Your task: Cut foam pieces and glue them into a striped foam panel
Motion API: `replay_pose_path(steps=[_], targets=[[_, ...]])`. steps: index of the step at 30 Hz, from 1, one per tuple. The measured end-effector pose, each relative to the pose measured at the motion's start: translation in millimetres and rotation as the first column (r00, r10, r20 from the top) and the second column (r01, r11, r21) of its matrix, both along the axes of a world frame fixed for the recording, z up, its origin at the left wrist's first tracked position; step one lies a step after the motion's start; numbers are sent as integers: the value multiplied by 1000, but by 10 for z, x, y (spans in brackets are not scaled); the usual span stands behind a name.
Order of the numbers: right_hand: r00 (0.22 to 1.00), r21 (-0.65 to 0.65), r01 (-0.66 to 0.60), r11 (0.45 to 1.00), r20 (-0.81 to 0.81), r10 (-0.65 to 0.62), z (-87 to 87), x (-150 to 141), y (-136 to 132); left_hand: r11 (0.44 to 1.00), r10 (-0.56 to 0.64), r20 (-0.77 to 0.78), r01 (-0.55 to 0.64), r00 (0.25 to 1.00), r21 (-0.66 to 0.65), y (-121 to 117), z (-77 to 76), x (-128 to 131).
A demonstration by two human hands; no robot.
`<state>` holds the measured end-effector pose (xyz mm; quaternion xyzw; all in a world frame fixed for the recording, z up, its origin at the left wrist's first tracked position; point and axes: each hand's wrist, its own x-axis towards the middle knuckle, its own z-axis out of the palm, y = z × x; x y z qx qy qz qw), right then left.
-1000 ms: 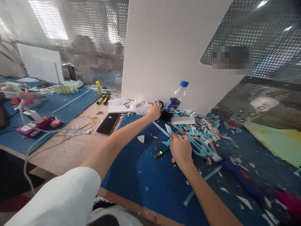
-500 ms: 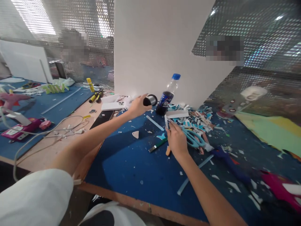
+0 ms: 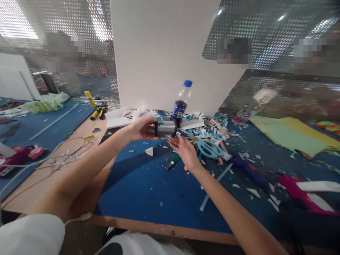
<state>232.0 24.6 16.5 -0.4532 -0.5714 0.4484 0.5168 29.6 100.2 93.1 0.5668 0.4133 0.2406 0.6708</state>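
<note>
My left hand (image 3: pixel 145 128) is closed around one end of a spool (image 3: pixel 165 128) with black end rims and a silvery-grey middle. The spool lies sideways in the air above the blue work mat (image 3: pixel 138 191). Just right of it, my right hand (image 3: pixel 187 152) has its fingers stretched out and apart, fingertips close under the spool's right rim. A small white bit (image 3: pixel 178 134) shows at those fingertips; whether they touch it I cannot tell. Behind the spool stands a dark drink bottle (image 3: pixel 179 108) with a blue cap. Light-blue scissors (image 3: pixel 209 148) lie beside my right hand.
A green-handled cutter (image 3: pixel 172 163) and a small whitish triangular piece (image 3: pixel 149 152) lie on the mat. Foam scraps (image 3: pixel 212 127) are heaped behind the scissors. Glue guns (image 3: pixel 308 194) lie at right. Pliers (image 3: pixel 98 111) and a phone (image 3: pixel 119 121) sit back left. A tall white board (image 3: pixel 164 53) stands behind.
The spool has turned sideways in my left hand and moved closer to my right hand. My right hand has moved toward it, its fingers now spread where they gripped a slim white piece. The view has shifted.
</note>
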Motion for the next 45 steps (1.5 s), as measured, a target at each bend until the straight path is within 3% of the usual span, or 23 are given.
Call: replay_pose_path(steps=[6,11,15,21,25,30,34,38,42,45], targets=[[944,-68,-174,982,-297,147,46,-95,-50,993,-26,55,32,998,-112,-128,-21,10],[899,-134,-214,967,-415,141,69,-88,-79,990,-58,54,64,997,-128,-197,-52,46],[904,-222,-179,958,-422,71,21,-83,-83,975,-221,-18,221,975,9,-270,-87,76],[916,-303,-54,951,-394,-73,-48,-104,-110,891,-380,-221,420,898,175,-250,-264,89],[907,-296,-21,955,-408,-106,28,-64,-87,855,-400,-326,477,857,204,-171,-354,96],[882,-299,-29,954,-457,-116,48,6,0,803,-398,-433,536,808,261,-153,-348,92],[856,-347,-55,936,-499,-134,24,20,25,751,-297,-550,547,780,371,-173,-354,98],[831,-394,-84,915,-534,-154,48,9,16,628,-75,-675,561,734,540,-298,-342,148],[810,-428,-77,900,-553,-194,51,-22,13,420,187,-724,613,664,670,-505,-339,254],[804,-454,-71,888,-554,-219,19,-58,6,253,290,-713,667,639,701,-598,-389,338]])
